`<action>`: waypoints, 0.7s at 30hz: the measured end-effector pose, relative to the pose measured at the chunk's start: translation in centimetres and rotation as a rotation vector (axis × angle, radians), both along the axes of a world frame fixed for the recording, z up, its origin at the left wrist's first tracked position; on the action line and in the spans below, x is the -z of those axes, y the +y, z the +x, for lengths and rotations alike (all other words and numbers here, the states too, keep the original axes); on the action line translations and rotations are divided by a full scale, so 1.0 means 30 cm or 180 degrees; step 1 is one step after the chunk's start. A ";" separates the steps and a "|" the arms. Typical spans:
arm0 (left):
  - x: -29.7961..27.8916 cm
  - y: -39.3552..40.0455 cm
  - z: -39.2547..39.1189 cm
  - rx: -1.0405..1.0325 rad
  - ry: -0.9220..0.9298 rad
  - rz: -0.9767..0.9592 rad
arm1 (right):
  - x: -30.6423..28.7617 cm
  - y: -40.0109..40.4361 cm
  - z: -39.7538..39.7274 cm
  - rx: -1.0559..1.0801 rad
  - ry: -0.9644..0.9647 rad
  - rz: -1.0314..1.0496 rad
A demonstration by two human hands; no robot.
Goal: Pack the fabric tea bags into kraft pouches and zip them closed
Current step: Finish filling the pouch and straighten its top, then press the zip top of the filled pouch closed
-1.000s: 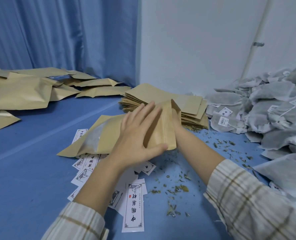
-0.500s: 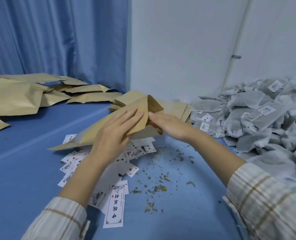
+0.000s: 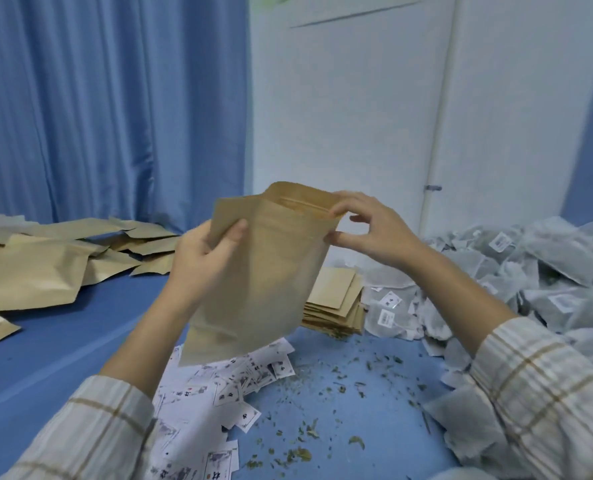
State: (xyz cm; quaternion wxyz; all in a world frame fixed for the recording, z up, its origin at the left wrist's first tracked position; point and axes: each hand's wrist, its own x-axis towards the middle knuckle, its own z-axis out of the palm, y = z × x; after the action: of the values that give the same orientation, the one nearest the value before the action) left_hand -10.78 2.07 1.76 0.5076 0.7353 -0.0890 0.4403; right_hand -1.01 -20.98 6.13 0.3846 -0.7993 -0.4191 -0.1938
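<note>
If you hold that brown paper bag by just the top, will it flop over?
Probably not much. The kraft pouch hangs nearly flat between the left hand and right hand, so it seems fairly stiff. It looks empty, so likely light. Its mouth bows open, so it bends somewhat.

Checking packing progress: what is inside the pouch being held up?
The kraft pouch is held upright, its mouth pulled open by the right hand; only the zip strip shows inside. Its opaque paper wall hides anything lower.

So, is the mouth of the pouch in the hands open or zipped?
Open. The right hand pulls the kraft pouch's top edges apart, exposing the zip strip; the left hand grips its side.
</note>
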 end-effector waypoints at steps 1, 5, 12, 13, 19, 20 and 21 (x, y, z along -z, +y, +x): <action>-0.024 -0.003 -0.004 0.0164 0.0009 -0.0200 | -0.035 -0.015 -0.009 -0.0121 0.0155 0.0073; -0.089 -0.018 0.000 0.0620 0.0235 -0.0681 | -0.131 -0.070 -0.015 -0.0084 0.0251 -0.0095; -0.089 -0.072 0.058 0.0838 0.0422 -0.1431 | -0.153 -0.181 0.031 0.0098 0.0547 0.0060; -0.083 -0.084 0.071 0.0846 0.0488 -0.1508 | -0.142 -0.195 0.039 0.0011 0.0590 0.0157; -0.024 -0.159 0.145 0.1071 0.0664 -0.1997 | -0.087 -0.258 0.080 -0.0175 0.1269 0.0891; -0.011 -0.164 0.153 0.1152 0.0641 -0.2092 | -0.071 -0.264 0.084 -0.0184 0.1453 0.0934; 0.003 -0.170 0.159 0.1247 0.0601 -0.2170 | -0.055 -0.268 0.087 -0.0208 0.1668 0.1004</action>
State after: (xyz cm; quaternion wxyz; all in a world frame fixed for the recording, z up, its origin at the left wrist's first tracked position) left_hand -6.00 -3.03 1.67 0.8026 0.5311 -0.0293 0.2700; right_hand 1.59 -29.01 7.77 0.6050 -0.7386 -0.2958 -0.0312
